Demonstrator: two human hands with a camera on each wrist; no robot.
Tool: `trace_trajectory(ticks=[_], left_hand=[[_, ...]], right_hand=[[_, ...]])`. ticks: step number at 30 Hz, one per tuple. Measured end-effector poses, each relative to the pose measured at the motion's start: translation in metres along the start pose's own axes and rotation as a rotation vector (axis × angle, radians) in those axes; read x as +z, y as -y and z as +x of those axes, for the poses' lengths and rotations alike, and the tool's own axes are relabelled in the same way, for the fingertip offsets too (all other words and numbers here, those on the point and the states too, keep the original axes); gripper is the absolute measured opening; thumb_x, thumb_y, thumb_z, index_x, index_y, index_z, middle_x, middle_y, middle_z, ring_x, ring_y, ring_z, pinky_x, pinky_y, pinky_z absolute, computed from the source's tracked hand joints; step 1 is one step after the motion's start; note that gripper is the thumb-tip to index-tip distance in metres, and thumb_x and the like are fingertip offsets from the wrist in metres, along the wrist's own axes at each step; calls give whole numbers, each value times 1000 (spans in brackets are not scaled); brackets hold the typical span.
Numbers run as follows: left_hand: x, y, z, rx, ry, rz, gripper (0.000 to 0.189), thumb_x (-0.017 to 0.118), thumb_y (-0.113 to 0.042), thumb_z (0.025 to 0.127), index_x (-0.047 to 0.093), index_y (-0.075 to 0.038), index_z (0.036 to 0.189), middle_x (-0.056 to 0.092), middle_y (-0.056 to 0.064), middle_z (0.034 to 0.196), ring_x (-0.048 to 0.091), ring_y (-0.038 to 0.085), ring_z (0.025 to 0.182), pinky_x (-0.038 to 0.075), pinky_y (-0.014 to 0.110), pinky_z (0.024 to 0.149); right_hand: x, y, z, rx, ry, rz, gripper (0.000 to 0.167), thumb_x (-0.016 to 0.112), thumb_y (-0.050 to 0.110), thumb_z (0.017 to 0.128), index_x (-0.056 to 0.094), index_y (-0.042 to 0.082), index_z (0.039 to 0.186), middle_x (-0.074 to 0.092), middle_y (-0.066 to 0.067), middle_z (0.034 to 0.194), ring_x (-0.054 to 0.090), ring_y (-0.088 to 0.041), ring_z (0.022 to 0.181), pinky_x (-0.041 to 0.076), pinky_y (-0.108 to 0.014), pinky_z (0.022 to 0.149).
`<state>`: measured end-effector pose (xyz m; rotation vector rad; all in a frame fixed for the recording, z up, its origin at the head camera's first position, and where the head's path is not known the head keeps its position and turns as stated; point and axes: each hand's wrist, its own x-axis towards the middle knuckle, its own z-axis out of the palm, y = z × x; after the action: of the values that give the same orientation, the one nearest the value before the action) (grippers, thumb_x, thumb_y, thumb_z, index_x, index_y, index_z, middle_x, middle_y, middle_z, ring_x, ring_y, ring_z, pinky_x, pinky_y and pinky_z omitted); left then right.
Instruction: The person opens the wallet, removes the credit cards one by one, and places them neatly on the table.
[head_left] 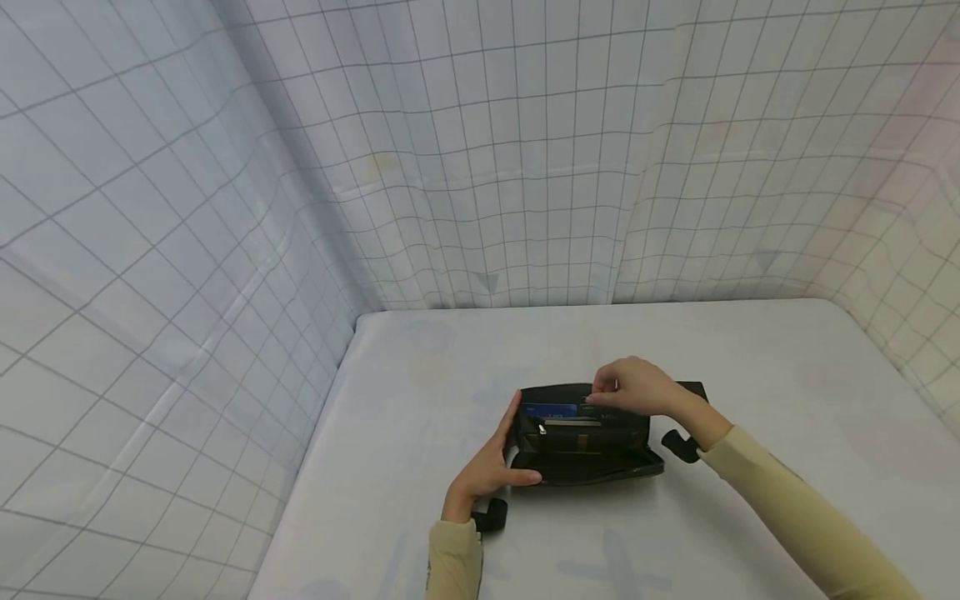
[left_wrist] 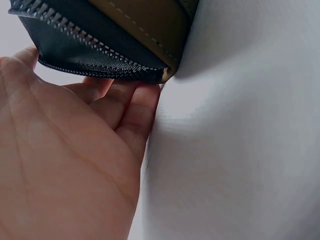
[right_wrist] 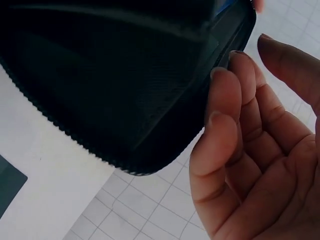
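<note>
A black zip-around wallet (head_left: 581, 467) lies spread open on the white table, showing its inner pockets. A blue card (head_left: 551, 410) sits in a slot along its back panel, left of the right hand's fingertips. My left hand (head_left: 487, 468) holds the wallet's left end, thumb over the front edge and fingers along the side; close up, the metal zip teeth (left_wrist: 82, 35) run above those fingers. Over the back panel's card slots is my right hand (head_left: 637, 385), fingers loosely bent. In the right wrist view its fingertips (right_wrist: 225, 90) are at the wallet's edge, the thumb apart from them.
Behind the right wrist, a flat dark piece (head_left: 693, 389) lies on the white table (head_left: 420, 400). Grid-patterned white curtains (head_left: 487, 167) enclose the table at the back and both sides. Each wrist carries a small black camera (head_left: 491, 517).
</note>
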<state>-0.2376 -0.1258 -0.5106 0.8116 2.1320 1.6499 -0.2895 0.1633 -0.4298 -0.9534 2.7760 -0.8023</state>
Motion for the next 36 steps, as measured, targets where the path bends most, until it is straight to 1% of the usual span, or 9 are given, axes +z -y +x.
trace_trajectory(ticks=[3, 8, 12, 17, 23, 28, 36], left_hand=[[0, 0, 1, 3, 3, 10, 116, 79, -41, 77, -9, -28, 152, -9, 0, 157, -4, 22, 142, 11, 55, 109], [-1, -2, 1, 3, 1, 22, 118, 79, -42, 77, -9, -23, 153, -10, -1, 156, -4, 23, 142, 11, 56, 108], [-1, -3, 1, 1, -4, 25, 118, 79, -42, 76, -9, -24, 153, -10, -1, 156, -4, 23, 142, 11, 57, 108], [-1, -4, 1, -13, -10, 27, 118, 80, -41, 76, -8, -25, 153, -9, -1, 157, -4, 22, 142, 10, 57, 108], [0, -4, 0, -6, -16, 23, 118, 80, -40, 76, -7, -24, 153, -8, -1, 157, -3, 23, 142, 11, 56, 108], [0, -4, 0, 3, -13, 32, 117, 80, -37, 77, -8, -23, 153, -9, 0, 156, -3, 24, 142, 11, 56, 108], [1, -4, -1, 1, -12, 29, 116, 79, -40, 77, -7, -22, 153, -9, 1, 157, -3, 24, 142, 12, 56, 108]], right_hand=[[-1, 0, -2, 38, 4, -28, 14, 69, 28, 88, 71, 16, 82, 58, 12, 67, 50, -6, 57, 44, -29, 54], [-5, 1, -6, 107, 7, -57, 14, 72, 27, 86, 73, 13, 88, 59, 11, 70, 52, -7, 61, 45, -30, 56], [-8, 2, -8, 135, -11, -84, 13, 74, 26, 84, 73, 14, 88, 59, 11, 70, 52, -8, 60, 45, -30, 55], [-11, 2, -10, 169, -21, -151, 13, 76, 26, 82, 73, 14, 85, 59, 10, 67, 53, -8, 60, 45, -31, 54], [-11, 2, -12, 169, -38, -215, 12, 78, 25, 79, 71, 16, 77, 58, 11, 66, 51, -8, 57, 44, -31, 52], [-9, 1, -13, 148, -46, -280, 17, 79, 27, 77, 66, 19, 70, 53, 12, 60, 46, -8, 52, 39, -29, 48], [-6, 1, -12, 141, -41, -383, 23, 81, 26, 74, 62, 20, 62, 52, 12, 58, 45, -8, 50, 38, -29, 45]])
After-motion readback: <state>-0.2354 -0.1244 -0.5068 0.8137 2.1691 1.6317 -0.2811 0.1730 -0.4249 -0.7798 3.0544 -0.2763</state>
